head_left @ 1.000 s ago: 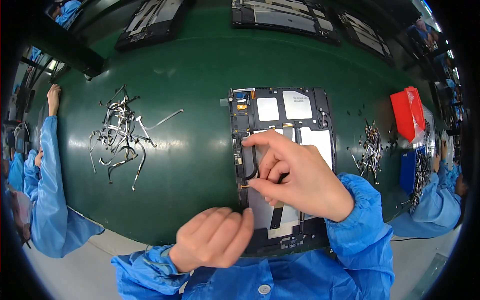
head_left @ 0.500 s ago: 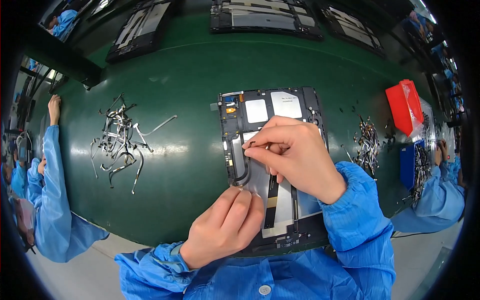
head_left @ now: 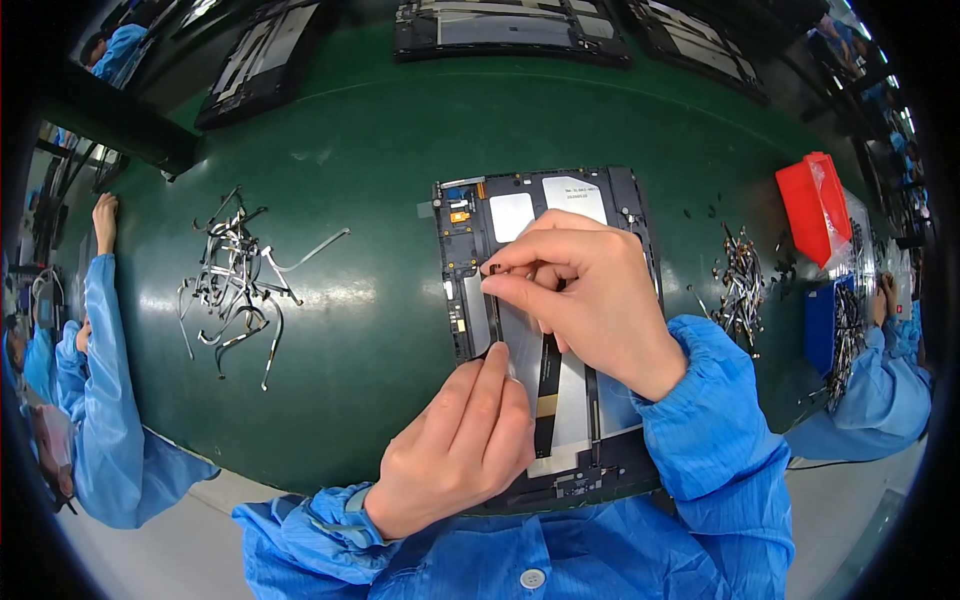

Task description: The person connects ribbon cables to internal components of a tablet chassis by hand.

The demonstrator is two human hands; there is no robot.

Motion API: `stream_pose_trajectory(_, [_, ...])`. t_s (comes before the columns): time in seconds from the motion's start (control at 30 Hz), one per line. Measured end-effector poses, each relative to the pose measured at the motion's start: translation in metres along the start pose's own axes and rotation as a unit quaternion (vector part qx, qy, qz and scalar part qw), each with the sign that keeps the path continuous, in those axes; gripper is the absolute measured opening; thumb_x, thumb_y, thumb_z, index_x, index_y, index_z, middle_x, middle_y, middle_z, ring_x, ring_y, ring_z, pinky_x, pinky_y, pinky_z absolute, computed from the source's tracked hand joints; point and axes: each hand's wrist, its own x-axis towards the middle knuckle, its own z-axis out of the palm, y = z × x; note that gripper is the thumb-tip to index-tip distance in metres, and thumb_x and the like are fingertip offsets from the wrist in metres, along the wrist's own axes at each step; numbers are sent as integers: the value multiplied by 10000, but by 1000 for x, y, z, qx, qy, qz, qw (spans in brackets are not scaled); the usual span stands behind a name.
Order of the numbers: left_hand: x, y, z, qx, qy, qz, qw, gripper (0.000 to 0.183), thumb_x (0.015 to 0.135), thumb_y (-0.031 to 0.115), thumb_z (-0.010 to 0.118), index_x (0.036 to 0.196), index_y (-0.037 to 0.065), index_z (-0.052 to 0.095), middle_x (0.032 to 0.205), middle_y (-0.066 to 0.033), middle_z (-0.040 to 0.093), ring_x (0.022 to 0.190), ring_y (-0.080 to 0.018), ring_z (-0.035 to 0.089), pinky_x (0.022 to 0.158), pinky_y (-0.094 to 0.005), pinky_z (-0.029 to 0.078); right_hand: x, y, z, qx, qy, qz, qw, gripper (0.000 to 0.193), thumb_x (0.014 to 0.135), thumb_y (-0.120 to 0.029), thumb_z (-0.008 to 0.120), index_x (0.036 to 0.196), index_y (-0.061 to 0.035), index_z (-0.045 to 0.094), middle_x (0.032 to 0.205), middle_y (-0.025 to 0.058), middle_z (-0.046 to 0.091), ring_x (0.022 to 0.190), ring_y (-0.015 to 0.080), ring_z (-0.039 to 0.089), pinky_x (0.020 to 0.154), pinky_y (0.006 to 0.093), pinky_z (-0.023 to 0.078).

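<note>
An opened tablet-like device [head_left: 512, 218] with a black frame and silver plates lies in front of me. Along its left part runs a thin black flat cable [head_left: 494, 318]. My right hand [head_left: 600, 295] pinches the cable's upper end between thumb and forefinger, the other fingers curled under. Lower down, my left hand [head_left: 458, 430] is closed, its fingertips pressed onto the cable against the device. What the left thumb does is hidden beneath the fingers. A wider black ribbon with a tan band [head_left: 546, 405] lies right of my left hand.
Loose flat cables [head_left: 235, 270] are heaped on the green table at left, with a second pile [head_left: 740, 285] at right. Beyond it stand a red bin [head_left: 805, 210] and a blue bin [head_left: 822, 325]. More opened devices [head_left: 510, 30] line the far side. Co-workers' sleeves [head_left: 105, 370] show at both sides.
My left fingertips have moved up along the cable, from its lower bend toward my right hand. My right hand has shifted slightly up, still pinching the cable's end.
</note>
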Motion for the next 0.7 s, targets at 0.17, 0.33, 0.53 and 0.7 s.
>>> stream_pose_trajectory(0.17, [1,0,-1,44,-12,1,999,191,744,193,600,861,46,629,1017,-105,682,898,-189,651,772,-230,532,-1,6,5,-26,38,-70,996,97,744,-4,744,837,4,718,766,40,621,527,69,514,493,224,415])
stream_pose_trajectory(0.33, [1,0,-1,46,-17,-3,999,188,743,191,604,857,42,628,1011,-104,684,894,-190,651,768,-233,534,-1,4,6,-36,26,-74,996,64,768,-12,693,816,25,672,776,114,603,641,248,620,576,323,495])
stream_pose_trajectory(0.53, [1,-2,-1,52,-9,9,999,191,756,193,588,863,39,625,1008,-124,680,889,-201,653,764,-241,536,0,9,11,-80,69,-148,983,164,728,-21,755,882,-8,701,748,49,611,525,83,536,499,234,426])
stream_pose_trajectory(0.7, [2,-2,-4,56,-36,26,997,249,745,216,601,914,35,625,1035,-143,655,908,-219,633,777,-246,533,-14,0,12,-202,69,-156,964,290,762,20,674,1048,-15,634,839,87,589,692,204,590,619,315,497])
